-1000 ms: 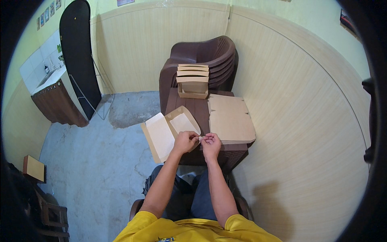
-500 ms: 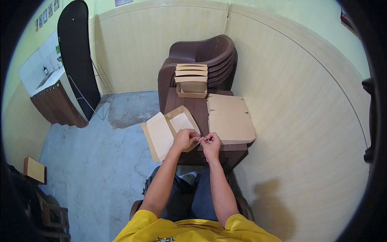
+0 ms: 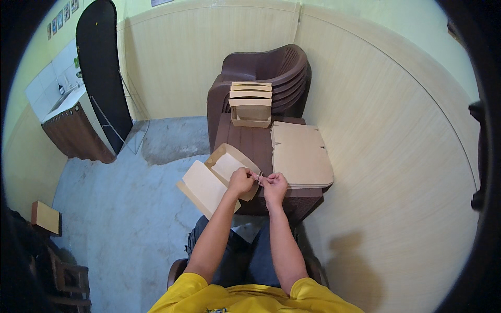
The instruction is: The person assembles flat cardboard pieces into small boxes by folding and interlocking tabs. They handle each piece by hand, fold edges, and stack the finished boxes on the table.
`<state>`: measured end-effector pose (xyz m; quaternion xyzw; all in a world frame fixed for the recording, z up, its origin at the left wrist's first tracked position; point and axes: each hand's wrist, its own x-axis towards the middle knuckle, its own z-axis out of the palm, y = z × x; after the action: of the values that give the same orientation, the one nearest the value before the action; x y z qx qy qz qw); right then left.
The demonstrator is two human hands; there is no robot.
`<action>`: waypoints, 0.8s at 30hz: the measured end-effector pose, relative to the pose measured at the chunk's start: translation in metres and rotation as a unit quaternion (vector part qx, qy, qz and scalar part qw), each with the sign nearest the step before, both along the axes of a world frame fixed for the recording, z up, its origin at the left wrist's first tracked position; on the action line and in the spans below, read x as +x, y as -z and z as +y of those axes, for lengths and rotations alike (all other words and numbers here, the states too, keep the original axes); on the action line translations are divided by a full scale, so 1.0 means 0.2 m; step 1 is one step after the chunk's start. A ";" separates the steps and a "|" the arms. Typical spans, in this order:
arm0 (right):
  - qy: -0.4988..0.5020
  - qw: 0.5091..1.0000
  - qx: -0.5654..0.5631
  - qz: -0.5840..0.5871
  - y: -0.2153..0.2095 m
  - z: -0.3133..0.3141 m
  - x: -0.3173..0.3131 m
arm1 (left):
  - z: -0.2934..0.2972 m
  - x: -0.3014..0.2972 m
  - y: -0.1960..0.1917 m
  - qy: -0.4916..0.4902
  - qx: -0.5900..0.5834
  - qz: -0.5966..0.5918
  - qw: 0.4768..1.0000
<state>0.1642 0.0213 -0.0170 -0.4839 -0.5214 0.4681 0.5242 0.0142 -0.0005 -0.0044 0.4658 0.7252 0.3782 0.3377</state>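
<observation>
A brown cardboard box with a pale inside stands part-folded at the left of the brown table, its lid flap hanging out past the table edge toward me. At the box's near right corner, my left hand is closed, thumb and fingers pinching the board. My right hand is closed too, its fingertips meeting the left ones at that corner. The small tabs between the fingers are mostly hidden. Just right of my right hand lies a stack of flat cardboard blanks.
Several folded boxes are nested at the far end of the brown table. Behind them stand stacked brown plastic chairs. A panelled wall rises close on the right. Off to the left, a black ironing board leans near a sink counter.
The box has shifted a little toward me and its lid flap sits lower. Both hands stay pinched at its corner, with small finger movements. The view has moved slightly.
</observation>
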 end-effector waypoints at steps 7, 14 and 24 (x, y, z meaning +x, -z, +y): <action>-0.032 0.999 0.008 0.000 -0.08 -0.04 -0.01 | 0.01 -0.05 0.00 0.083 0.026 -0.152 0.985; -0.034 0.997 0.053 0.040 -0.05 -0.08 0.00 | -0.01 0.01 -0.02 0.011 0.034 -0.200 0.979; -0.014 1.000 0.016 0.011 0.00 -0.03 0.02 | -0.03 0.10 0.01 -0.030 0.062 -0.038 0.997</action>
<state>0.1679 0.0161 -0.0175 -0.4631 -0.5297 0.4719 0.5313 0.0334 -0.0069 -0.0055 0.4490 0.7005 0.4502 0.3241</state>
